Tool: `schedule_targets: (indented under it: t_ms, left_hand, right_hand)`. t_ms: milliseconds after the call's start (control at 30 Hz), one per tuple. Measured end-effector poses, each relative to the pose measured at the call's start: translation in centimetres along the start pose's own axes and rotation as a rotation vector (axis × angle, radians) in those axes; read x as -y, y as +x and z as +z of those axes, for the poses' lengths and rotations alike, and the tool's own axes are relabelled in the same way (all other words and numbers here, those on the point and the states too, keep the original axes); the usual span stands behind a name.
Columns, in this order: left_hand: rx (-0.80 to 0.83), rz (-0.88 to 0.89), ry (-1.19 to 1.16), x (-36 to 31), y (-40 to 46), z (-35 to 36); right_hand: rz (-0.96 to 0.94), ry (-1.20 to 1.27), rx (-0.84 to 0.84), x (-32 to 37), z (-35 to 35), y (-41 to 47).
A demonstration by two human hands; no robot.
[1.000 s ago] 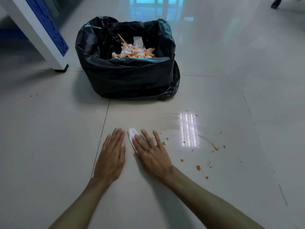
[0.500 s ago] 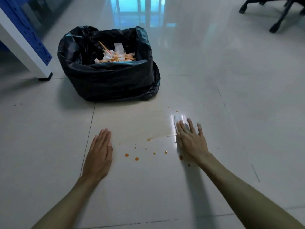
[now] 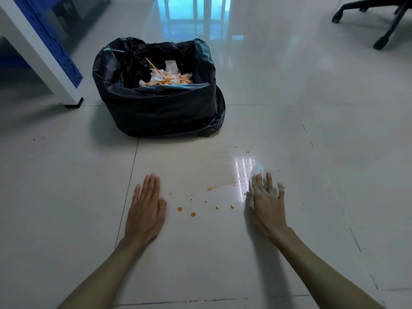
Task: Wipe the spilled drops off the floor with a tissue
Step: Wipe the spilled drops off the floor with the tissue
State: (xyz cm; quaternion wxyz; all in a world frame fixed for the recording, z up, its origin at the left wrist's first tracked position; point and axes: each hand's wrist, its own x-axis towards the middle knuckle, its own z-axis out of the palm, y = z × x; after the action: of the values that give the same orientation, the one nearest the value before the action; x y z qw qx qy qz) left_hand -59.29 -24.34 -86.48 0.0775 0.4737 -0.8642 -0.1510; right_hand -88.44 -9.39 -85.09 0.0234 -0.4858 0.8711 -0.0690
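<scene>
Several orange drops (image 3: 193, 214) dot the pale tiled floor (image 3: 66, 186) between my hands, with a thin orange smear (image 3: 219, 186) running toward the right. My right hand (image 3: 266, 202) presses flat on a white tissue (image 3: 256, 169), whose tip shows beyond my fingertips beside a bright light reflection. The hand is blurred by motion. My left hand (image 3: 146, 208) lies flat on the tile with fingers together, holding nothing, just left of the drops.
A black bin bag (image 3: 160, 108) full of stained tissues stands just beyond the spill. A white and blue furniture leg (image 3: 55, 70) is at the far left. A chair's wheeled base (image 3: 383, 25) sits at the far right top.
My right hand slid the tissue from beside the left hand across the spill to the right, clearing drops on that side. The view shifted rightward. The left hand stayed planted.
</scene>
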Motion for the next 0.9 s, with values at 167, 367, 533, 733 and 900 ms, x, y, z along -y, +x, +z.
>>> schedule_targets:
  t_ms: [167,367,533,733,900]
  left_hand:
    - [-0.013,0.006,-0.057,0.1,0.2,-0.3]
    - [-0.017,0.007,-0.092,0.3,0.4,-0.3]
    - [-0.022,0.009,-0.101,0.6,0.3,-0.3]
    - [-0.028,0.008,-0.1,0.7,0.3,-0.1]
    - [-0.03,-0.001,-0.103,0.3,0.1,-0.4]
  right_hand:
    - [-0.165,0.038,-0.023,5.8,0.9,0.7]
    - [-0.399,0.092,0.041,13.1,2.2,0.4]
    - [-0.639,0.078,0.12,16.2,3.1,-1.7]
    - [-0.71,0.033,0.124,13.0,2.3,-1.7]
    - [-0.517,0.011,0.133,8.0,0.8,-0.7]
